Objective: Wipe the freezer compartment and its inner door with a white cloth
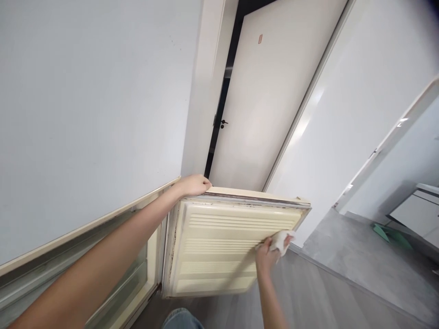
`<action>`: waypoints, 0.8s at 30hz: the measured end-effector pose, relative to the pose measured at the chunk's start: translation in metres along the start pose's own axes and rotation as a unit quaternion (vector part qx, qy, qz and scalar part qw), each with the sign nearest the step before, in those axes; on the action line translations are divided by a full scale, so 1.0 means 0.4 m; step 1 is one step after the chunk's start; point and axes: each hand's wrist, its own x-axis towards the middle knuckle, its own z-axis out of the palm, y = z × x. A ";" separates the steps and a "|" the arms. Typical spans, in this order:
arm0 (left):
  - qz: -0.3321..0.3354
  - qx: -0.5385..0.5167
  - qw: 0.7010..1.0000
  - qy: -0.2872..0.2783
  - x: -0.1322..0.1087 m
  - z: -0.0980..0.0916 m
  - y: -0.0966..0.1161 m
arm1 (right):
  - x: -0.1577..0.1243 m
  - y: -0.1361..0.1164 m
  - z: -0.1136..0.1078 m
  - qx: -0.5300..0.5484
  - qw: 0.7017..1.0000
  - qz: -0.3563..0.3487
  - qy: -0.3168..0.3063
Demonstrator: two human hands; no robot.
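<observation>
A cream refrigerator door (219, 246) stands swung open, its ribbed inner panel facing me and dirt along its gasket. My left hand (195, 184) grips the door's top edge near the hinge side, fingers curled over it. Toward the free side of the panel, my right hand (269, 253) is closed round a crumpled white cloth (281, 242), which lies against the panel. Whether it is fabric or paper I cannot make out. Part of the refrigerator's body (151, 260) shows at lower left, with its inside partly hidden behind my left forearm.
A white room door (274, 91) with a black handle (223, 122) stands ajar behind the refrigerator door. Grey flooring (308, 292) runs below. At right are a white cabinet (416, 212) and a green object (393, 236) on the floor. My jeans-covered knee (181, 318) is close underneath.
</observation>
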 end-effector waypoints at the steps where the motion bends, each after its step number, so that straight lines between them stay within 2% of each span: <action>1: 0.000 0.000 1.000 0.001 0.000 0.001 -0.001 | 0.023 0.002 -0.005 0.005 1.000 0.021 0.009; 3: 0.000 0.000 1.000 0.004 -0.002 0.001 0.000 | 0.033 -0.019 -0.005 0.006 1.000 0.023 0.001; 5: -0.001 0.002 1.000 0.006 -0.006 0.000 0.004 | -0.010 -0.069 0.011 0.004 1.000 -0.003 -0.017; 8: -0.001 0.008 1.000 0.009 -0.012 -0.003 0.010 | -0.154 -0.178 0.054 0.000 0.993 -0.095 -0.070; 10: -0.001 0.014 1.000 0.012 -0.013 -0.003 0.011 | -0.274 -0.257 0.080 -0.005 0.979 -0.157 -0.132; 12: -0.004 0.021 1.000 0.013 -0.010 -0.001 0.009 | -0.379 -0.329 0.096 -0.011 0.943 -0.227 -0.241; 13: -0.007 0.025 1.000 0.014 -0.008 0.000 0.008 | -0.420 -0.359 0.099 -0.006 0.913 -0.273 -0.303; 14: -0.010 0.030 0.999 0.015 -0.006 0.002 0.006 | -0.451 -0.385 0.100 -0.001 0.877 -0.319 -0.359; 16: -0.016 0.040 0.999 0.017 -0.001 0.005 0.003 | -0.480 -0.413 0.098 0.007 0.821 -0.381 -0.425; 17: -0.018 0.044 0.999 0.018 0.000 0.006 0.002 | -0.482 -0.414 0.096 0.008 0.807 -0.395 -0.439; 19: -0.019 0.051 0.998 0.016 0.002 0.008 0.002 | -0.470 -0.386 0.092 0.007 0.808 -0.392 -0.441; 22: -0.021 0.057 0.998 0.012 0.000 0.008 0.004 | -0.428 -0.277 0.085 -0.028 0.845 -0.338 -0.413; 24: -0.027 0.059 0.998 0.012 -0.002 0.006 0.006 | -0.385 -0.178 0.077 -0.060 0.885 -0.297 -0.354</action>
